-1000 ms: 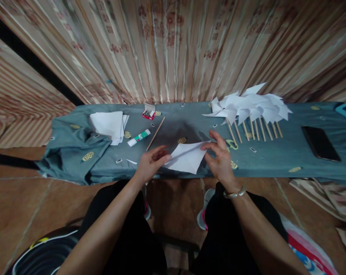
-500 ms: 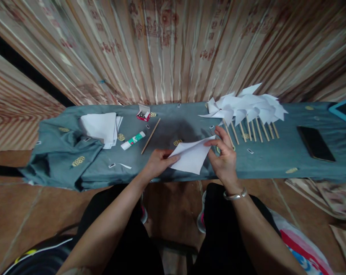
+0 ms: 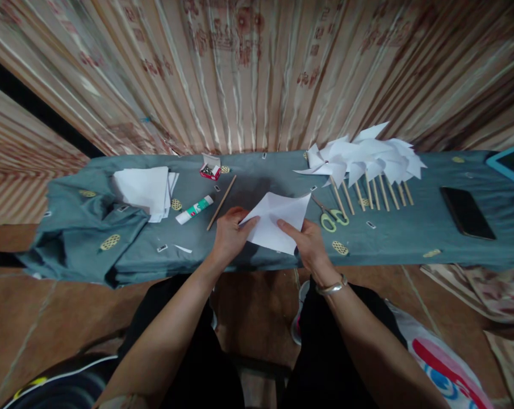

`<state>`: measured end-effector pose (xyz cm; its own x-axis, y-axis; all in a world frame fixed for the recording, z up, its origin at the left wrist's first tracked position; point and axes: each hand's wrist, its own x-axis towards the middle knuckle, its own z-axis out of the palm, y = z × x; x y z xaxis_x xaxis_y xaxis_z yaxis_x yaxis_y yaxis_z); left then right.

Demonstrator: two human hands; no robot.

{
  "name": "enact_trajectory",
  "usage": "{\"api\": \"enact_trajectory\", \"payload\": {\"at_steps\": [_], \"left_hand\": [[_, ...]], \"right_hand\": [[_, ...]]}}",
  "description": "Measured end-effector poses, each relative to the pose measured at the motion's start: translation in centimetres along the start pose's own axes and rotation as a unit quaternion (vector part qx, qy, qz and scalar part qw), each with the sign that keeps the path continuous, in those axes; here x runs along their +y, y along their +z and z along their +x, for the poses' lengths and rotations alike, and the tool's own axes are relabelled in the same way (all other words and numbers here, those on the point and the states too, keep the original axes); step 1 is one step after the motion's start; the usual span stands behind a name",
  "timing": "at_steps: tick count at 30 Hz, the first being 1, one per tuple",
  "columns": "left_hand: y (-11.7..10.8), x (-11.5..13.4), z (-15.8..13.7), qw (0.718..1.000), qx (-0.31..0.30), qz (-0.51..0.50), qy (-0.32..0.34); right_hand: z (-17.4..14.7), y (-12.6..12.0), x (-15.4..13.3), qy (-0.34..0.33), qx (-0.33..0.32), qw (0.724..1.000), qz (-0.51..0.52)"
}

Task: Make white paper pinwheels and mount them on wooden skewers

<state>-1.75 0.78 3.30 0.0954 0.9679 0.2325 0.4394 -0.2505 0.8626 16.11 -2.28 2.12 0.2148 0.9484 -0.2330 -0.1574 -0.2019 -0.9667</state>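
Observation:
Between my hands is a white sheet of paper (image 3: 278, 207), roughly square and creased, held over the front part of the cloth-covered table. My left hand (image 3: 232, 234) grips its left corner, thumb on top and fingers underneath. At the right side, my right hand (image 3: 310, 241) pinches the paper with its thumb lying on the upper face; the fingers behind are hidden. Just beyond the right hand lie green-handled scissors (image 3: 334, 219). A thin wooden stick (image 3: 221, 202) rests behind the left hand, with a glue stick (image 3: 195, 209) to its left.
Paper pinwheels (image 3: 359, 159) on wooden sticks lie in an overlapping row at the back right. A stack of white paper (image 3: 141, 190) is at left, near a small red box (image 3: 210, 168) of metal pins. A dark phone (image 3: 467, 212) lies far right. A curtain (image 3: 257, 85) hangs behind.
My right hand has moved left and down from the paper's upper right corner to its right side. The paper now lies more open and flat, and the scissors are uncovered.

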Motion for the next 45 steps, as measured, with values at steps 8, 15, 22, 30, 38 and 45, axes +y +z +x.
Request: {"api": "enact_trajectory", "payload": {"at_steps": [8, 15, 22, 30, 38, 45], "left_hand": [[0.1, -0.5, 0.1, 0.997, 0.007, -0.028, -0.073], [-1.3, -1.5, 0.9, 0.991, 0.053, -0.082, -0.094], [-2.2, -1.7, 1.3, 0.99, 0.08, -0.078, -0.085], [-2.5, -1.7, 1.9, 0.992, 0.093, -0.05, -0.072], [-3.0, -1.8, 2.1, 0.99, 0.106, -0.053, -0.074], [-3.7, -2.4, 2.8, 0.982, 0.137, -0.078, -0.1]], "right_hand": [[0.7, -1.1, -0.4, -0.083, 0.002, 0.986, -0.147], [2.4, -9.6, -1.5, -0.236, 0.163, 0.751, -0.595], [2.5, -10.9, -0.3, -0.246, 0.126, 0.656, -0.702], [0.4, -9.7, -1.0, -0.197, 0.097, 0.788, -0.575], [0.2, -8.5, -2.8, 0.021, 0.015, 0.998, -0.049], [-1.3, -6.0, -1.8, 0.013, -0.147, 0.988, -0.036]]}}
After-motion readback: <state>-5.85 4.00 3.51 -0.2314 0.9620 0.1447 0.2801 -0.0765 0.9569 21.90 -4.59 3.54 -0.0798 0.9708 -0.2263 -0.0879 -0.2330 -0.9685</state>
